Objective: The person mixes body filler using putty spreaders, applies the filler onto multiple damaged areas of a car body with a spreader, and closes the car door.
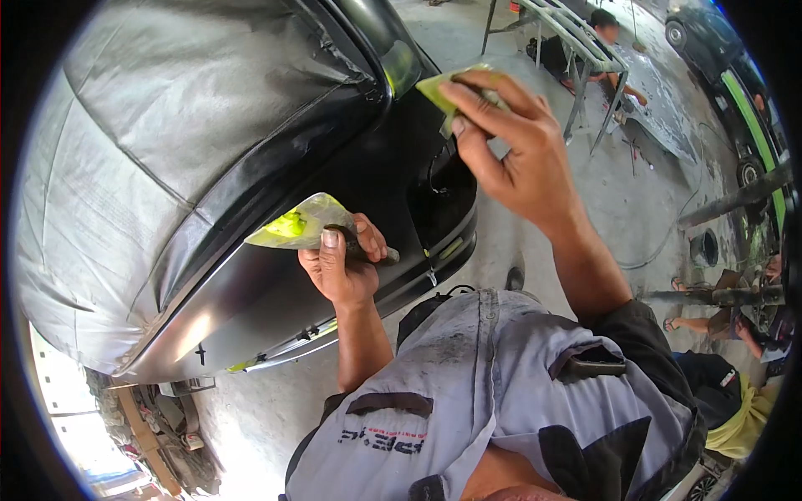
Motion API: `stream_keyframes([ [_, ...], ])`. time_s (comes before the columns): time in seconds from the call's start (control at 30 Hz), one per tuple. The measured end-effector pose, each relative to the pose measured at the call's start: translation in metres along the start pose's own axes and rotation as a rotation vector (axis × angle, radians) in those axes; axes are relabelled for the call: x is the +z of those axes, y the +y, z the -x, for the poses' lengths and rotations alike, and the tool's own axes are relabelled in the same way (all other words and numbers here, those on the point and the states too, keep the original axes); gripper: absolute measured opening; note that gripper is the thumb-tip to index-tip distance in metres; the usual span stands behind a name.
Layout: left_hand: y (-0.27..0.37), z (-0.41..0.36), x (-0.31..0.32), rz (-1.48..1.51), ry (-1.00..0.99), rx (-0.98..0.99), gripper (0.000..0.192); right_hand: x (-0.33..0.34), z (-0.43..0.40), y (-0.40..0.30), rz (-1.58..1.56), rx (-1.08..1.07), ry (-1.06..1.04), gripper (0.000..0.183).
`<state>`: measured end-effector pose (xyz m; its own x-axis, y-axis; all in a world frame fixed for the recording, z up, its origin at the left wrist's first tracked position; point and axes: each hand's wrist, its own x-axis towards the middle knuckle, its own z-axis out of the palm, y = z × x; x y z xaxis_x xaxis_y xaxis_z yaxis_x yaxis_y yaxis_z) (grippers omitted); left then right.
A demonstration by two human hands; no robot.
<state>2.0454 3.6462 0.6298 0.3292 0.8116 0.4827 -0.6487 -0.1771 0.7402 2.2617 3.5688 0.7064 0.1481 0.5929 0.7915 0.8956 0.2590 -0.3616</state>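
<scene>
My left hand [344, 275] grips the handle of a broad putty knife [322, 210], its blade tilted up and bearing a lump of bright yellow-green putty [288, 222]. Pinched between the thumb and fingers of my right hand [526, 144] is a thin flat spreader [435, 91] smeared with the same putty. Both hands are over the corner of a dark car body [369, 163]. Close to the spreader's tip, a yellow-green patch [393, 81] shows on the rounded pillar; I cannot tell whether they touch. A silver-grey cover [138, 81] drapes the car's upper part.
Beyond the car stands a metal trestle [583, 37], near a crouching person [604, 34] at a wet panel [658, 100]. A black bucket [705, 247], a hose [658, 253] and seated people [727, 319] are rightward. Piled parts [182, 426] lie lower left.
</scene>
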Motion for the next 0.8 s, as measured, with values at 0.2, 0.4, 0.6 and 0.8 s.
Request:
stream_keyframes([
  [0.2, 0.001, 0.000, 0.003, -0.016, 0.037, 0.018, 0.035, 0.007, -0.019, 0.006, 0.218, -0.174, 0.010, 0.033],
  [0.4, 0.000, 0.000, 0.001, 0.000, 0.026, 0.023, 0.034, 0.014, -0.033, 0.005, 0.306, -0.311, 0.066, 0.028],
  [0.6, 0.001, 0.001, 0.005, 0.018, 0.036, 0.024, 0.033, 0.016, -0.032, -0.005, 0.360, -0.287, 0.060, 0.024],
  [0.8, 0.000, 0.000, 0.003, 0.023, -0.003, 0.045, 0.032, 0.014, -0.015, -0.027, 0.355, -0.164, -0.089, 0.021],
])
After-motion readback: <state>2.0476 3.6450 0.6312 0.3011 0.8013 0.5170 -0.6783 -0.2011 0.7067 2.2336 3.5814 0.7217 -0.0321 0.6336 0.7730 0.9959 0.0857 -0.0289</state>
